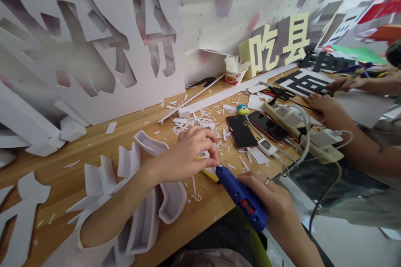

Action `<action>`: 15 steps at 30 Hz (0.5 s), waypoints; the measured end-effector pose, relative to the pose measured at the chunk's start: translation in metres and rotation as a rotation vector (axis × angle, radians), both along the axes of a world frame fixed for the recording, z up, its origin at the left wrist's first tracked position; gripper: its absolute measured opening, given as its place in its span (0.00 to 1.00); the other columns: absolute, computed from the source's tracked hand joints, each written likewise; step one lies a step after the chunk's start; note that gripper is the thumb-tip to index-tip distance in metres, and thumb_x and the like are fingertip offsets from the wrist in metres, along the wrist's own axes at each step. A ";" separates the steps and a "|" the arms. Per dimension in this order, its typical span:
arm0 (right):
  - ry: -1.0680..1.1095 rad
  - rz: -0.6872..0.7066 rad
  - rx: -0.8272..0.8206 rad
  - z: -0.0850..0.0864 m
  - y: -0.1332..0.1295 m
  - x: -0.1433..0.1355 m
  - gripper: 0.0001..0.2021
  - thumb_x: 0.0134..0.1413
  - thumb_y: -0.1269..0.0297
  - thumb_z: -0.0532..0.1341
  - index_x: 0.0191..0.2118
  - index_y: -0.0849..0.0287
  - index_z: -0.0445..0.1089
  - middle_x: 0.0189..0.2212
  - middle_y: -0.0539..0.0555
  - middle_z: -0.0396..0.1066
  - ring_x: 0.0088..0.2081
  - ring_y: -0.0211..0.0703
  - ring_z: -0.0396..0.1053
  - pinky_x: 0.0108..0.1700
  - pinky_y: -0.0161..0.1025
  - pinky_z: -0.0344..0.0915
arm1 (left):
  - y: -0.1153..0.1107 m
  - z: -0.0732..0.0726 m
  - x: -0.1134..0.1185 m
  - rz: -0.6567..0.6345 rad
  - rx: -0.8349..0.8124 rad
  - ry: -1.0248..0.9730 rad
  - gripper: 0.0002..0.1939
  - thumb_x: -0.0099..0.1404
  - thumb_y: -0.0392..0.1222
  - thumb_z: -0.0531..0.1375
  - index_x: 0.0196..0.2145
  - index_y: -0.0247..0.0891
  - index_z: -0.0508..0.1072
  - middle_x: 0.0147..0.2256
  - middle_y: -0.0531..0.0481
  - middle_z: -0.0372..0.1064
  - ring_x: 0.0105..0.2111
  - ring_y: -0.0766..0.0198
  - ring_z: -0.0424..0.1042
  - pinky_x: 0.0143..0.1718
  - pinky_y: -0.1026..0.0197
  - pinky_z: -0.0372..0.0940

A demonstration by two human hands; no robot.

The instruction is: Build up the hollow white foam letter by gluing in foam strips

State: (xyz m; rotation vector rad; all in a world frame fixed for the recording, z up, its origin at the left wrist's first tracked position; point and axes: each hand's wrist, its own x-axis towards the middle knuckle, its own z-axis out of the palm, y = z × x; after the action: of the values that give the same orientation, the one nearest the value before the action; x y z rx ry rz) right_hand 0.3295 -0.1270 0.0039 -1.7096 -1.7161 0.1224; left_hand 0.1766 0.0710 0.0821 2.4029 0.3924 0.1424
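My right hand point(275, 200) is wrapped around a blue hot glue gun point(241, 198), its nozzle pointing up and left. At the nozzle tip is my left hand point(196, 150), thumb and fingers drawn together in a pinch; whatever lies between them is too small or hidden to make out. Under the nozzle, partly covered, a yellow piece with a toothed edge point(211, 175) lies on the wooden table point(200, 212). Below my left forearm sits a white foam-board character with raised walls point(142, 221), and a curved walled piece point(172, 202) is beside it.
White scraps point(200, 121) litter the table beyond my hands. Two phones point(241, 131), a power strip point(300, 135) with tangled cables and scissors point(280, 91) lie to the right. A cut-out white board point(156, 79) leans behind. Another person's hands point(322, 102) work at far right.
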 end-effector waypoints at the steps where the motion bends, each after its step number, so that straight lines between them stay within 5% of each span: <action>1: 0.014 -0.008 -0.001 0.000 0.000 0.000 0.07 0.66 0.68 0.53 0.46 0.52 0.65 0.38 0.50 0.73 0.33 0.39 0.72 0.33 0.35 0.62 | 0.001 0.000 -0.002 0.002 -0.004 -0.009 0.05 0.68 0.39 0.65 0.33 0.41 0.76 0.55 0.47 0.69 0.62 0.51 0.59 0.64 0.43 0.50; 6: 0.153 -0.150 0.022 0.001 0.006 0.000 0.05 0.63 0.64 0.58 0.42 0.52 0.71 0.32 0.47 0.73 0.30 0.38 0.69 0.33 0.34 0.61 | 0.018 0.003 -0.020 0.081 0.006 -0.151 0.07 0.68 0.42 0.64 0.31 0.43 0.77 0.52 0.49 0.72 0.60 0.52 0.63 0.63 0.44 0.52; 10: 0.524 -0.371 -0.025 -0.001 0.015 0.004 0.10 0.55 0.53 0.66 0.32 0.54 0.72 0.22 0.47 0.69 0.24 0.40 0.65 0.28 0.36 0.60 | 0.029 0.014 -0.028 0.237 0.074 -0.370 0.06 0.67 0.43 0.66 0.31 0.43 0.77 0.46 0.51 0.76 0.51 0.57 0.71 0.57 0.49 0.59; 15: 0.883 -0.552 -0.152 0.005 0.020 0.002 0.18 0.50 0.44 0.69 0.29 0.54 0.71 0.13 0.44 0.57 0.18 0.38 0.56 0.22 0.36 0.54 | 0.013 0.014 -0.010 0.239 0.221 -0.506 0.05 0.65 0.40 0.68 0.31 0.41 0.77 0.37 0.52 0.76 0.44 0.59 0.72 0.52 0.51 0.62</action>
State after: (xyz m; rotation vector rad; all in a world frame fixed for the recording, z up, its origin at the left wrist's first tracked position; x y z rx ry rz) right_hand 0.3315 -0.1073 0.0088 -1.7800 -0.5881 0.6508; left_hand 0.1671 0.0837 0.0963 2.4098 0.4376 0.9214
